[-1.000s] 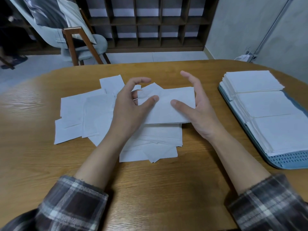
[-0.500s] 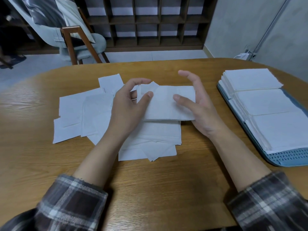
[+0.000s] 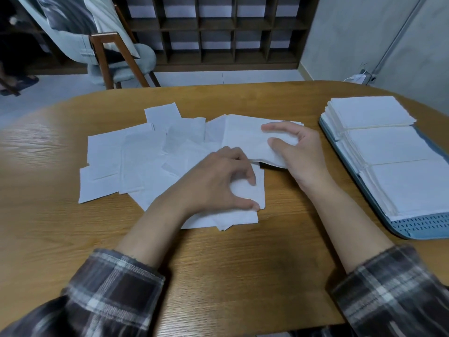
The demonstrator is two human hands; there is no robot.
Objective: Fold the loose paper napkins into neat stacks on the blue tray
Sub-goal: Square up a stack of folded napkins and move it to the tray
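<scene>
Several loose white paper napkins [image 3: 136,161] lie spread on the wooden table [image 3: 218,263]. My right hand [image 3: 295,154] pinches a folded napkin [image 3: 245,137] by its right end, lifted slightly above the pile. My left hand [image 3: 218,186] rests lower on the pile, fingers curled over a loose napkin [image 3: 245,193], thumb and fingertips touching it. At the right stands the blue tray [image 3: 427,227] with three stacks of folded napkins [image 3: 388,144] in a row.
A wooden chair [image 3: 114,57] with a pale cushion stands beyond the table's far edge on the left. A dark shelf unit [image 3: 218,32] lines the back wall. A cable and socket [image 3: 362,76] sit by the right wall.
My left hand let go of the folded napkin and dropped down onto the pile. My right hand closed on the folded napkin and carried it a little to the right.
</scene>
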